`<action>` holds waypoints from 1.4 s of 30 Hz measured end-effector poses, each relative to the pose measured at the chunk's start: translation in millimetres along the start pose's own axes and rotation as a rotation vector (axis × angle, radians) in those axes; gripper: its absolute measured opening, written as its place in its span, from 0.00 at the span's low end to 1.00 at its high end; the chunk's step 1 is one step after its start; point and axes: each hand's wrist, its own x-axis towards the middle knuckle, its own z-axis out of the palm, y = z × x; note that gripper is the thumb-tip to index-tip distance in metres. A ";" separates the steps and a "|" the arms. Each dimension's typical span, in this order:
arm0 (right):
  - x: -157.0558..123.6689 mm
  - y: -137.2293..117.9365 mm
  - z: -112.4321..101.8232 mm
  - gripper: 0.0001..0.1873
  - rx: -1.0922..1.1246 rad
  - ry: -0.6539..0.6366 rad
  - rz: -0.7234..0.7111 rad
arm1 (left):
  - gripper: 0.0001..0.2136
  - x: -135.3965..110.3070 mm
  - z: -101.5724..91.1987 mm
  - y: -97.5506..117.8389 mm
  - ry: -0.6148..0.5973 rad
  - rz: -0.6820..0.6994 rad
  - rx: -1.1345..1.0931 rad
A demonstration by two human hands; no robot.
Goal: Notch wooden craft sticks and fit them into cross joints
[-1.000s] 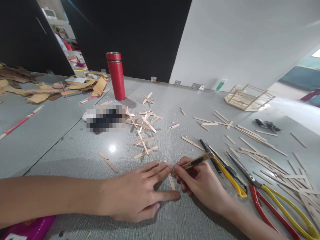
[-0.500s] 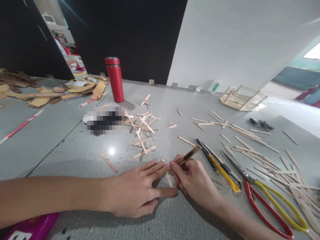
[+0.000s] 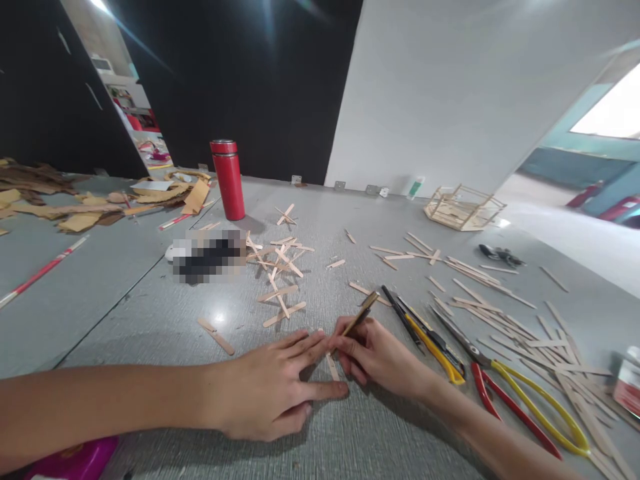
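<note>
My left hand (image 3: pixel 273 390) lies flat on the grey table (image 3: pixel 125 313) with fingers spread, pinning a short wooden stick (image 3: pixel 332 366) between index finger and thumb. My right hand (image 3: pixel 380 357) is closed around a slim craft knife (image 3: pixel 361 314), held like a pen. Its tip sits at the top end of the pinned stick, right by my left fingertips.
A pile of crossed sticks (image 3: pixel 280 267) lies just beyond my hands, with a red flask (image 3: pixel 227 179) behind it. Right of my right hand lie a yellow cutter (image 3: pixel 433 337), red-and-yellow-handled shears (image 3: pixel 520 400) and several long sticks (image 3: pixel 505 320). A stick frame (image 3: pixel 463 208) stands far right. Cardboard scraps (image 3: pixel 85 200) lie far left.
The view has tilted up and drifted, so the hands sit lower and more to the left. The knife handle has swung more upright. My left hand has kept the stick pinned.
</note>
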 end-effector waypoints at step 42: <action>3.7 6.6 24.9 0.17 -0.174 0.333 -0.021 | 0.24 1.7 0.1 2.5 -0.036 -0.011 0.051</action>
